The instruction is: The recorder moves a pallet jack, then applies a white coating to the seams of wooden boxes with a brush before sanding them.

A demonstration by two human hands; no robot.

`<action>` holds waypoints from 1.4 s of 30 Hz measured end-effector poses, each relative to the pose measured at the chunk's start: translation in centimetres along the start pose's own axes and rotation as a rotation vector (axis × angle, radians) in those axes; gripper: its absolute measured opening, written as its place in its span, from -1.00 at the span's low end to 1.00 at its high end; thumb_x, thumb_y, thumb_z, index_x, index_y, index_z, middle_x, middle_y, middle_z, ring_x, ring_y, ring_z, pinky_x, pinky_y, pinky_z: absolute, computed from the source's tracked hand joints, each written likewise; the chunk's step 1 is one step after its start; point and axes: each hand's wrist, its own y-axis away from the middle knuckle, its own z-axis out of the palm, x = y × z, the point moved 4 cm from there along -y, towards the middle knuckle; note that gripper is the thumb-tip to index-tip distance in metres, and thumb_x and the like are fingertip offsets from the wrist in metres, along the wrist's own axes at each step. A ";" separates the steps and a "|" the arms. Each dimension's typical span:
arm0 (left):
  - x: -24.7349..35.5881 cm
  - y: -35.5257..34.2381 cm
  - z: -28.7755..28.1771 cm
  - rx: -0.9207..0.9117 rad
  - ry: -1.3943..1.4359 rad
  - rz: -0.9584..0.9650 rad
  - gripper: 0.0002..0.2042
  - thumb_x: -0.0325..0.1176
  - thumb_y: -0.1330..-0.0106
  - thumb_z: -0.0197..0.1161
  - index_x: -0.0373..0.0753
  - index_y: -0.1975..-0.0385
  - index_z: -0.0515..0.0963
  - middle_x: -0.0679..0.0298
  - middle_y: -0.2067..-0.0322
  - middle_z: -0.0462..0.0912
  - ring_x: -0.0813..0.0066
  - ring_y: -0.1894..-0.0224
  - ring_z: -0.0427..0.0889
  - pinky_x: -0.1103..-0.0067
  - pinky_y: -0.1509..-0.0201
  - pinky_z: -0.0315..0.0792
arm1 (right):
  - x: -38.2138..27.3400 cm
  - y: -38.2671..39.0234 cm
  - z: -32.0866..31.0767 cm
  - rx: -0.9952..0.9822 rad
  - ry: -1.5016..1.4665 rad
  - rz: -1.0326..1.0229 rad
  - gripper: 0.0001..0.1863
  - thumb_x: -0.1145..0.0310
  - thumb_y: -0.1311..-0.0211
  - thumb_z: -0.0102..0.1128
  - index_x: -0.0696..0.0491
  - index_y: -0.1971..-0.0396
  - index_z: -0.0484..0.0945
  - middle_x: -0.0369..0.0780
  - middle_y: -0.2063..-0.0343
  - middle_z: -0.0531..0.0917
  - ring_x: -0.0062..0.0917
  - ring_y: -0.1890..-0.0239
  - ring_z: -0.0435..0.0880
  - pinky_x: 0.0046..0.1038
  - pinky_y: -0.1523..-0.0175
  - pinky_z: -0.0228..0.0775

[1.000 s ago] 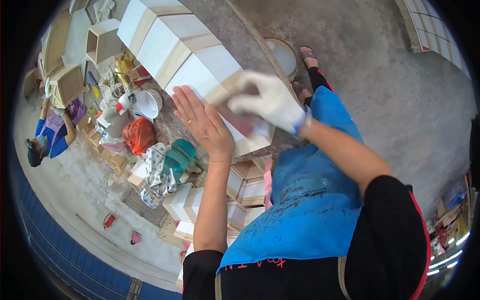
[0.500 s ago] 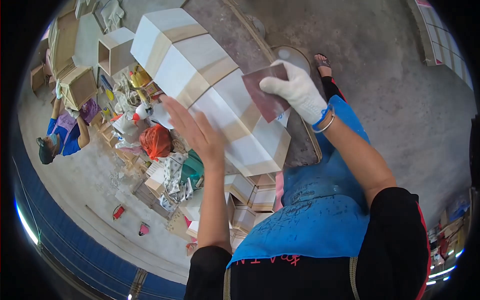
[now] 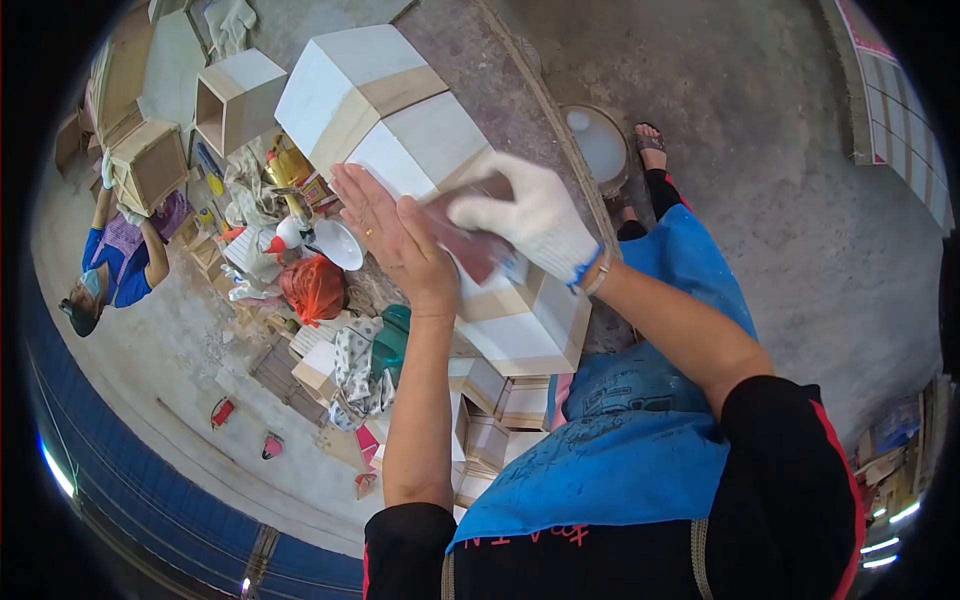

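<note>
A row of white hexagonal wooden boxes (image 3: 355,50) with bare-wood bands lies in front of me, pressed end to end. My left hand (image 3: 395,240), bare and with fingers stretched out, rests flat against the side of the row. In a white knitted glove, my right hand (image 3: 540,215) grips a reddish-brown sheet of sandpaper (image 3: 475,250) between thumb and fingers. The sheet is on or just over the upper faces of the boxes, close beside the left hand, and motion blurs it. I cannot tell whether it touches.
Left of the row stand a white bowl (image 3: 340,245), a red plastic bag (image 3: 313,288) and a spotted cloth (image 3: 355,370). An open hexagonal box (image 3: 240,100) sits farther back. At far left a co-worker (image 3: 125,255) holds a wooden box (image 3: 148,168). A round bucket (image 3: 597,150) stands right.
My right hand has moved left and down with the sandpaper, onto or close over the boxes. My left hand has come to rest against the row's side. The view has shifted slightly.
</note>
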 end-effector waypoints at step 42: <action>0.2 -0.1 -0.1 -0.034 -0.015 -0.063 -0.40 -0.30 -0.49 -0.23 -0.34 -0.51 -0.01 0.01 -0.54 -0.07 0.08 -0.59 -0.15 0.17 -0.58 -0.29 | -1.1 -0.7 0.5 0.015 0.080 -0.203 -0.73 0.32 -0.14 0.43 0.13 0.21 0.65 -0.26 0.39 0.74 -0.72 0.38 0.64 -0.54 0.28 0.49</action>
